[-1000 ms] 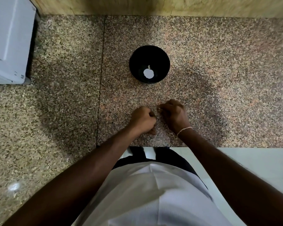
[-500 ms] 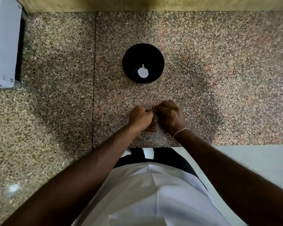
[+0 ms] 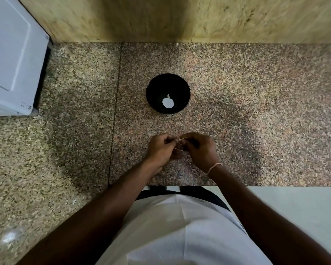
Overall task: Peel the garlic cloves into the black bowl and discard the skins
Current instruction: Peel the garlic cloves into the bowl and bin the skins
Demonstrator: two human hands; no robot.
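Head view: looking straight down at a speckled granite desk (image 3: pixel 237 104), with a yellowish stone wall behind it.
Black bowl: the black bowl (image 3: pixel 155 87) stands on the desk, beyond the hands and well apart from them.
In the bowl: one pale peeled garlic clove (image 3: pixel 168 103) lies at the bottom, with a small pale scrap just above it.
Left hand: the left hand (image 3: pixel 161 149) is curled; its grip is closed to a pinch, fingertips meeting those of the other hand.
Right hand: the right hand (image 3: pixel 200 150) is curled the same way, its grip pinching a thin pale sliver (image 3: pixel 182 138) that juts out between the two hands; it looks like garlic skin or a clove, too small to tell which.
Which hand bears it: both sets of fingertips close on that small thing; how much each one holds cannot be told.
Wrist: a thin pale band (image 3: pixel 214 166) circles the right wrist.
Left edge: a white appliance (image 3: pixel 11 60) sits at the desk's far left corner.
Person: bare forearms, a white shirt (image 3: pixel 180 232).
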